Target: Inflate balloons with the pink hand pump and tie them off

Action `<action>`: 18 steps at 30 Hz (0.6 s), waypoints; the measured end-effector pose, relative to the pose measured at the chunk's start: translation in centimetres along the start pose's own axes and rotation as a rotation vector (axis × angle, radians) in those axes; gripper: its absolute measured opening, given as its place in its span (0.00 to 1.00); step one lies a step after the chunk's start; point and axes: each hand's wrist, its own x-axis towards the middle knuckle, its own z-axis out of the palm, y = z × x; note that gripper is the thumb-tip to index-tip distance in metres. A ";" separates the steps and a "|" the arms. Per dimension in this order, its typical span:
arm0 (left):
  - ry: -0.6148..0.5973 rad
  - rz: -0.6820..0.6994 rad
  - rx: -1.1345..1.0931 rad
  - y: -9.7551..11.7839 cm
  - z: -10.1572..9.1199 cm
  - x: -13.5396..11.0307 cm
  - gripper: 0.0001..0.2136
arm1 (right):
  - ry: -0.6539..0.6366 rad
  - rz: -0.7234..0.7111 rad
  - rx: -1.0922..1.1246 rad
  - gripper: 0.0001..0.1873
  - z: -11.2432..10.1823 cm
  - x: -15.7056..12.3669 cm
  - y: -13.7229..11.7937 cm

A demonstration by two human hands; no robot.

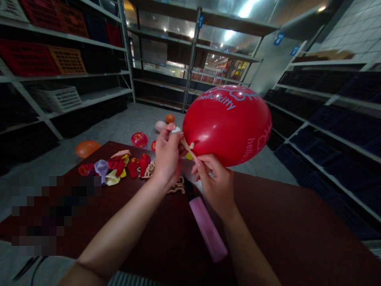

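Red balloon [228, 125] pinched between both hands.

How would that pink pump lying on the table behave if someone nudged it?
The pink pump looks like a smooth cylinder lying on its side on the table, so it would probably roll sideways. It seems rigid plastic, likely light, and somewhat slippery to grip.

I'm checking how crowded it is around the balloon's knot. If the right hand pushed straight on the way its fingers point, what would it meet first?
The right hand points up and left at the neck of the red balloon, so it would likely meet the left hand gripping there; depth is unclear.
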 end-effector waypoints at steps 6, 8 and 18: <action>0.018 -0.111 -0.125 0.7 -0.3 0.5 0.13 | -0.003 -0.015 0.000 0.08 0.3 0.0 0.2; -0.030 -0.107 -0.097 0.7 -0.1 0.3 0.13 | 0.010 0.005 0.031 0.07 0.2 0.0 0.3; -0.117 -0.115 -0.022 -0.9 0.5 -0.1 0.14 | 0.073 0.055 0.048 0.08 -0.4 0.3 0.4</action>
